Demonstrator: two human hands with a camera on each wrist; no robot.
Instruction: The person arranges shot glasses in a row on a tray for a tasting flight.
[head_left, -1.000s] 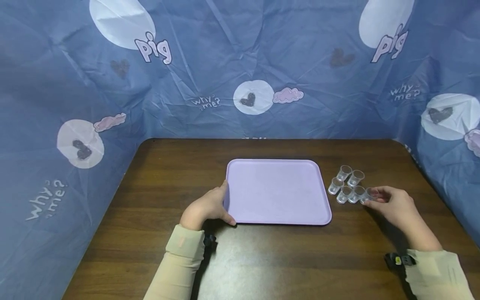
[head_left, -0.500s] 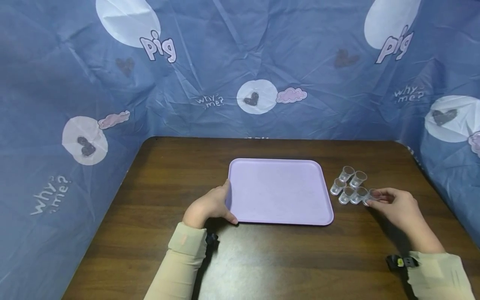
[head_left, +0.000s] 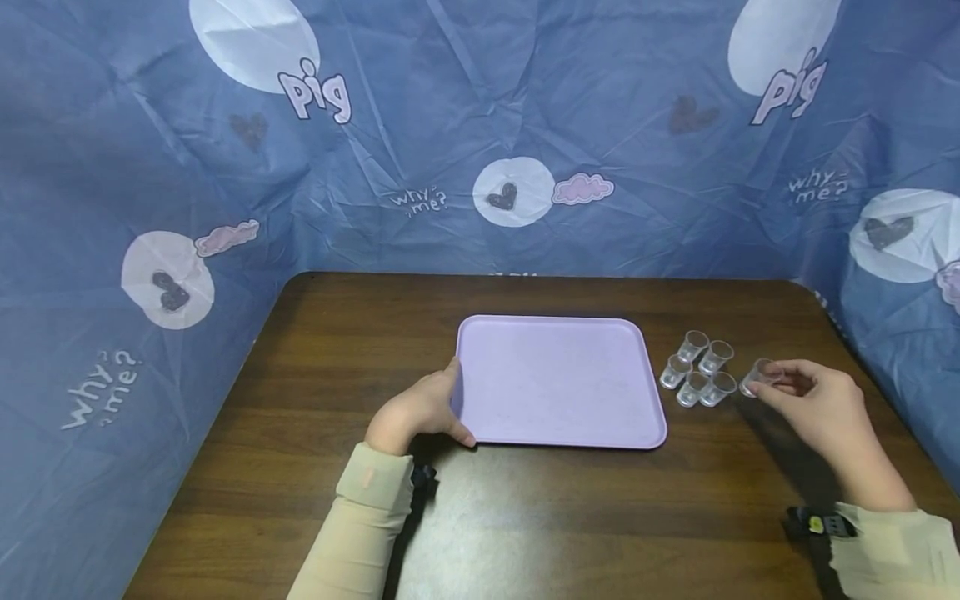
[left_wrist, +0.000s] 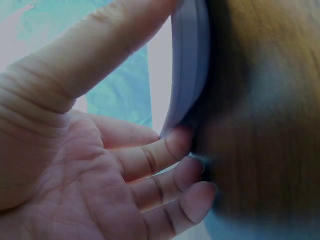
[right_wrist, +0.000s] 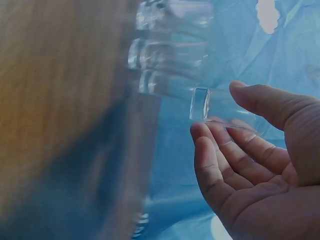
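Fingers and thumb of the right hand (head_left: 813, 400) pinch one small clear cup (head_left: 756, 377), lifted just off the table (head_left: 570, 517) and a little apart from the other cups (head_left: 697, 371). Those five stand upright in a tight cluster on the wood, just right of the tray (head_left: 558, 379). In the right wrist view the cup (right_wrist: 220, 107) sits between the thumb above and the curled fingertips (right_wrist: 210, 137) below, with the cluster blurred behind it. The left hand (head_left: 416, 408) grips the tray's near left corner: the thumb lies on the rim, and in the left wrist view the fingers (left_wrist: 160, 155) curl under the edge, close together. The lilac tray lies flat on the dark wooden table, with a blue printed sheet (head_left: 480, 133) hung behind
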